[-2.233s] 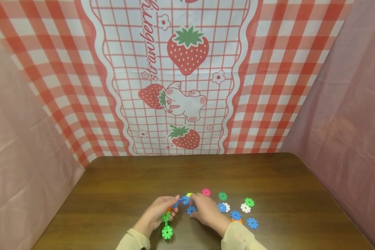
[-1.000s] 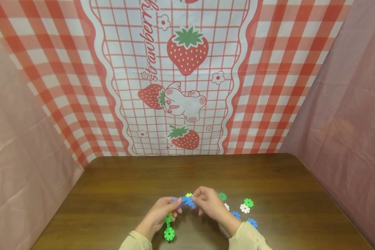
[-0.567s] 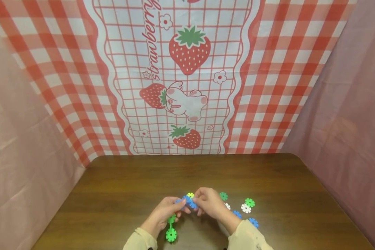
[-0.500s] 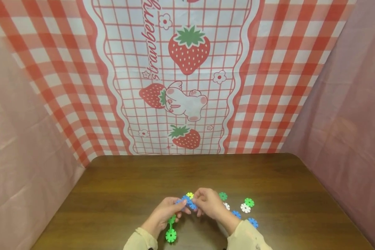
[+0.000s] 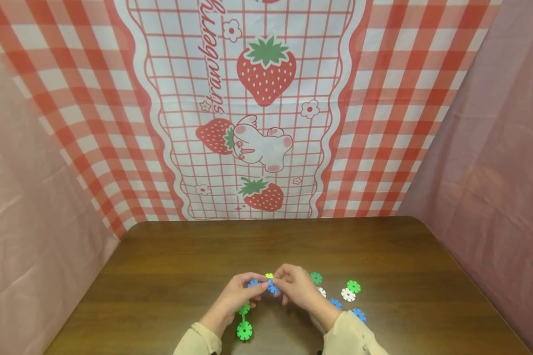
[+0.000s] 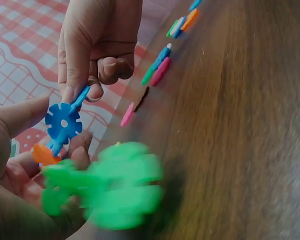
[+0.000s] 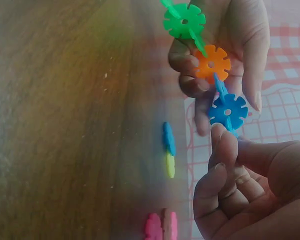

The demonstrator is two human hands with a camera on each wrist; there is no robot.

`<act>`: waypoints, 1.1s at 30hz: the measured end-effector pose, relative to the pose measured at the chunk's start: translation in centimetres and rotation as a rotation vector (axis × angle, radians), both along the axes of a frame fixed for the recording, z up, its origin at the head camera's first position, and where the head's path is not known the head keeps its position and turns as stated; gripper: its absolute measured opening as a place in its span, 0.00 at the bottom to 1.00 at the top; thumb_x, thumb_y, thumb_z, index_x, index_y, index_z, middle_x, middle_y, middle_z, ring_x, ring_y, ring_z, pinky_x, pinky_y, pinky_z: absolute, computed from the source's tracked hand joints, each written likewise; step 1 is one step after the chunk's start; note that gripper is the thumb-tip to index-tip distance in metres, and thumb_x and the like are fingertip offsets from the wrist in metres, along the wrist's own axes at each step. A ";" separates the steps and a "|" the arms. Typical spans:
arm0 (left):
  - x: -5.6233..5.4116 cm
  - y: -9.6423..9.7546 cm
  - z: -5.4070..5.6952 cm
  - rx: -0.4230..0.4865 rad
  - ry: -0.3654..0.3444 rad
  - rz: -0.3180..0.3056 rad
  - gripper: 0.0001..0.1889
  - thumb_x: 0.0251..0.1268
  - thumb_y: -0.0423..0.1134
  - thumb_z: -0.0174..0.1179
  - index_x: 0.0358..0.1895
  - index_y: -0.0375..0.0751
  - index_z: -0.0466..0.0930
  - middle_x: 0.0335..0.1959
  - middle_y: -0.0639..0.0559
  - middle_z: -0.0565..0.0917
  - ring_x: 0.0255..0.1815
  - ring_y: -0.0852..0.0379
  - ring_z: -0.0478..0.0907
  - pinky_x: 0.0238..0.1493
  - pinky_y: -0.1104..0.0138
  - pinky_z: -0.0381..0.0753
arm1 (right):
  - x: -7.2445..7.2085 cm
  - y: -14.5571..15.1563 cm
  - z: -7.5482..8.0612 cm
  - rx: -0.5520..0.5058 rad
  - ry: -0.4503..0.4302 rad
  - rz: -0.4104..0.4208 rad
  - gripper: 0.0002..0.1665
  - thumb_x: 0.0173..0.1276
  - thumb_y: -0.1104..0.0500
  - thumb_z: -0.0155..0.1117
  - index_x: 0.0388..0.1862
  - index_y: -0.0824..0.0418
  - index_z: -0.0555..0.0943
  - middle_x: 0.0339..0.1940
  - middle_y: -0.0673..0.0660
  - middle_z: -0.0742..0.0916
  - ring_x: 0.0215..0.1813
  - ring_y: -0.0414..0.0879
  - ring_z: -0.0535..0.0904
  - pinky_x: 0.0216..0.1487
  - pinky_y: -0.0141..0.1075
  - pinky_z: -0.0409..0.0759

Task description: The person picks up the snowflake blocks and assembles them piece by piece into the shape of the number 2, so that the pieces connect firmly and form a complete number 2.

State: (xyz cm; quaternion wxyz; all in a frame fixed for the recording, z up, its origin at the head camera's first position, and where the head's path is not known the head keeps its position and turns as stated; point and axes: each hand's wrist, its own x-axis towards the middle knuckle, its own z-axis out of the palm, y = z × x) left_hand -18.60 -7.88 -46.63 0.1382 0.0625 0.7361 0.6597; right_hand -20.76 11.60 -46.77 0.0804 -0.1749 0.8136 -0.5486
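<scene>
The fingers (image 7: 221, 147) of the right hand (image 5: 296, 290) pinch a blue end disc (image 6: 80, 98) between thumb and forefinger; the disc is turned edge-on and meets the rim of a flat-facing blue disc (image 7: 228, 112), though how deep it sits in the slot cannot be made out. The left hand (image 5: 235, 297) cradles the rest of this chain, its fingers curled round the linked pieces and its thumb near the flat-facing blue disc. The chain runs between the two hands above the tabletop (image 5: 182, 261): past another edge-on blue piece (image 7: 219, 85) comes an orange disc (image 7: 212, 63), then green discs, the lowest green disc (image 5: 244, 331) beside the left wrist. Just beyond the fingertips lies a yellow disc (image 5: 269, 276). To the right of the hands a dark green disc (image 5: 316, 278) lies apart, while a bright green disc (image 5: 353, 286) and a white disc (image 5: 348, 295) touch or overlap. Nearer the right sleeve (image 5: 351, 335) are two blue loose discs (image 5: 359, 315), and a second white one is partly hidden. Behind the tabletop hangs a red-checked strawberry cloth (image 5: 266, 148).
</scene>
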 end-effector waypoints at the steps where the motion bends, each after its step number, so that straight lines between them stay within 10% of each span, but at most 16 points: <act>1: 0.0 0.0 0.0 -0.006 0.003 -0.006 0.18 0.63 0.41 0.65 0.47 0.29 0.80 0.35 0.50 0.82 0.31 0.57 0.77 0.30 0.67 0.77 | -0.1 0.0 -0.1 -0.004 -0.007 0.001 0.07 0.69 0.62 0.63 0.37 0.66 0.77 0.22 0.53 0.85 0.17 0.41 0.76 0.18 0.33 0.78; 11: 0.0 -0.9 -0.2 -0.016 -0.007 0.011 0.18 0.66 0.41 0.62 0.46 0.26 0.80 0.37 0.44 0.85 0.24 0.60 0.75 0.24 0.70 0.75 | -1.2 -0.3 -0.9 0.025 0.031 0.006 0.08 0.72 0.61 0.59 0.37 0.66 0.81 0.22 0.55 0.85 0.13 0.39 0.71 0.14 0.30 0.72; 21: 0.4 -2.9 -0.3 0.035 -0.077 0.063 0.16 0.68 0.39 0.58 0.47 0.26 0.77 0.36 0.44 0.84 0.24 0.59 0.76 0.29 0.68 0.79 | -2.2 -1.5 -0.8 0.418 0.373 0.022 0.10 0.58 0.61 0.73 0.40 0.58 0.87 0.26 0.47 0.84 0.28 0.38 0.75 0.31 0.33 0.75; 33: 0.7 -3.0 -0.8 -0.004 -0.047 0.059 0.20 0.67 0.37 0.56 0.59 0.31 0.75 0.34 0.48 0.82 0.18 0.62 0.69 0.19 0.73 0.69 | -2.1 -2.8 -1.2 0.634 0.437 -0.002 0.15 0.54 0.57 0.77 0.42 0.53 0.86 0.39 0.52 0.88 0.42 0.50 0.83 0.41 0.44 0.82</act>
